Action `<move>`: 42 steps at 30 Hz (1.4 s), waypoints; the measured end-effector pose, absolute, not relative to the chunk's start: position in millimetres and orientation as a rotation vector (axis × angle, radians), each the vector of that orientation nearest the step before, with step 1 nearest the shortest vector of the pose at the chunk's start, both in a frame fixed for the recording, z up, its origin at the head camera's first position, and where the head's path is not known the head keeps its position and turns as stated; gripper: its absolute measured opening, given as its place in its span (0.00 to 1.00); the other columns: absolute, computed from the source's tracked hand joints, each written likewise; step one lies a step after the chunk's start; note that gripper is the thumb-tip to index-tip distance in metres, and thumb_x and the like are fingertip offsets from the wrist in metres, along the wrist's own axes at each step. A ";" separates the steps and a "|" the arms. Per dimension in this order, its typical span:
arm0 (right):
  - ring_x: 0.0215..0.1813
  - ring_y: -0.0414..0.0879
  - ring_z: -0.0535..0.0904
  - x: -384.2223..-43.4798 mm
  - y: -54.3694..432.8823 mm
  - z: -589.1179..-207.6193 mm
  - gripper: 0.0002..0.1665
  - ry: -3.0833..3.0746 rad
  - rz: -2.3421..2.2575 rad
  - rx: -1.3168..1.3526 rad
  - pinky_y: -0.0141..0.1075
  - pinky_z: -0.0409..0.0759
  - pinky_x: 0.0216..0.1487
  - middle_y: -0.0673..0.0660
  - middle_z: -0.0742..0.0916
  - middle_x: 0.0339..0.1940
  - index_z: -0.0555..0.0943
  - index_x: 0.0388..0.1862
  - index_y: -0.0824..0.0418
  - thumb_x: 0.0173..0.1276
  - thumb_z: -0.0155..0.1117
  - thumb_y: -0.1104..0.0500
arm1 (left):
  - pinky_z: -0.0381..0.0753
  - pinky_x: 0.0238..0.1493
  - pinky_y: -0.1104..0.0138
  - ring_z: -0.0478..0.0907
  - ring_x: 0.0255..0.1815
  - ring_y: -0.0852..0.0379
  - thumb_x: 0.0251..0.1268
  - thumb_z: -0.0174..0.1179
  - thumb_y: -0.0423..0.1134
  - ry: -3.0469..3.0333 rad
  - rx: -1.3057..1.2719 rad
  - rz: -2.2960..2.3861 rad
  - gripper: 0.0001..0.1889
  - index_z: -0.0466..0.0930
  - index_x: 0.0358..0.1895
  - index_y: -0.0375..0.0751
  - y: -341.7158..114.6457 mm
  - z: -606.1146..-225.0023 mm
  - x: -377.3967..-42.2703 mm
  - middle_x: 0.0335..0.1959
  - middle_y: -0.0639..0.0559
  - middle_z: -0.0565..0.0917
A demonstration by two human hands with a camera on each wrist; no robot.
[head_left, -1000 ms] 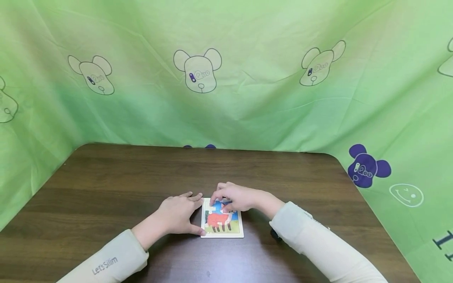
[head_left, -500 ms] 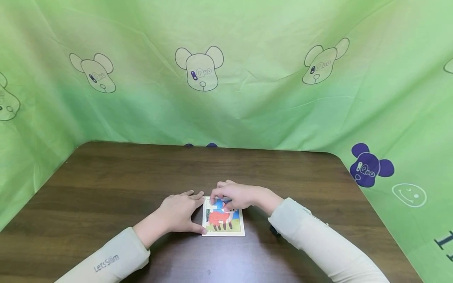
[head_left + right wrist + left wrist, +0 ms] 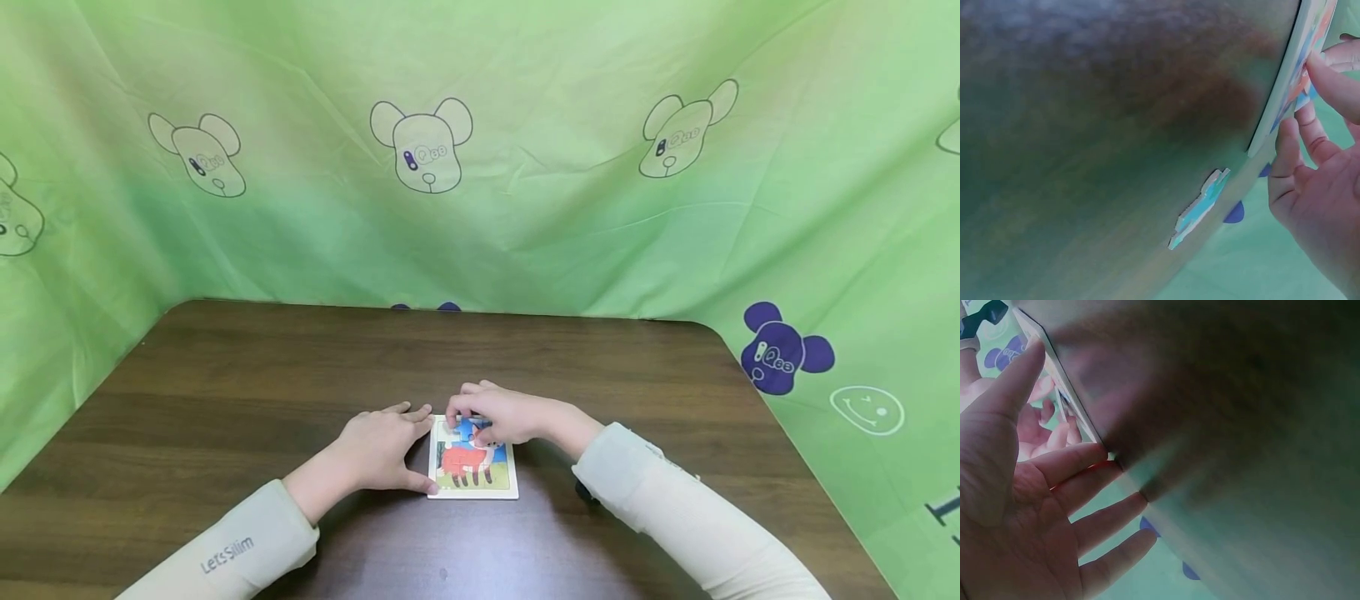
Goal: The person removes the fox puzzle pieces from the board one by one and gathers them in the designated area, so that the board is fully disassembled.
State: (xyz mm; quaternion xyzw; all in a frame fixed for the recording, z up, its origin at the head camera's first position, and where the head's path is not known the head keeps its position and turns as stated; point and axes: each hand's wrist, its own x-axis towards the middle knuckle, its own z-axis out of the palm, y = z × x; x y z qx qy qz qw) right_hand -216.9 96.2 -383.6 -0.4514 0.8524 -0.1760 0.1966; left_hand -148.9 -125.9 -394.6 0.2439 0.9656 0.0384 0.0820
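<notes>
A jigsaw puzzle [image 3: 468, 479] with a fox-like animal picture lies in a pale frame on the table. My left hand [image 3: 378, 450] rests along its left side, fingers straight, with the thumb at the near left corner. Over the upper part of the picture, my right hand [image 3: 506, 417] pinches a blue and orange puzzle piece [image 3: 1303, 97] between thumb and fingers. That piece stands tilted above the frame in the right wrist view. A pale bare patch [image 3: 449, 435] shows at the picture's upper left. The right hand hides the frame's upper right corner.
One loose puzzle piece [image 3: 1200, 209], light blue and pale, lies on the table beyond the frame in the right wrist view. The brown wooden table [image 3: 300, 358] reaches back to a green printed curtain [image 3: 525, 233].
The head view has shifted slightly. Both hands stay almost where they were; the pinched piece has turned a little in my right fingers.
</notes>
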 end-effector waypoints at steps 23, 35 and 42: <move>0.44 0.43 0.73 -215.2 101.5 -388.3 0.15 2.355 -0.631 -1.272 0.33 0.73 0.47 0.50 0.76 0.41 0.78 0.48 0.53 0.66 0.66 0.67 | 0.79 0.57 0.45 0.68 0.74 0.45 0.45 0.66 0.74 2.892 0.728 0.133 0.49 0.72 0.70 0.49 -129.0 -397.8 -149.0 0.73 0.53 0.72; 0.35 0.37 0.73 -222.2 109.0 -390.5 0.16 2.274 -0.856 -1.167 0.29 0.75 0.42 0.53 0.81 0.36 0.82 0.49 0.58 0.65 0.63 0.72 | 0.78 0.58 0.44 0.67 0.75 0.46 0.46 0.67 0.73 2.882 0.717 0.109 0.49 0.72 0.70 0.49 -125.6 -395.7 -148.2 0.74 0.52 0.71; 0.35 0.37 0.77 -223.7 113.2 -392.1 0.16 2.258 -0.942 -1.120 0.29 0.79 0.41 0.58 0.85 0.36 0.79 0.49 0.63 0.63 0.64 0.73 | 0.78 0.58 0.44 0.67 0.75 0.46 0.46 0.67 0.73 2.884 0.710 0.107 0.49 0.72 0.71 0.49 -125.9 -395.4 -147.6 0.74 0.53 0.71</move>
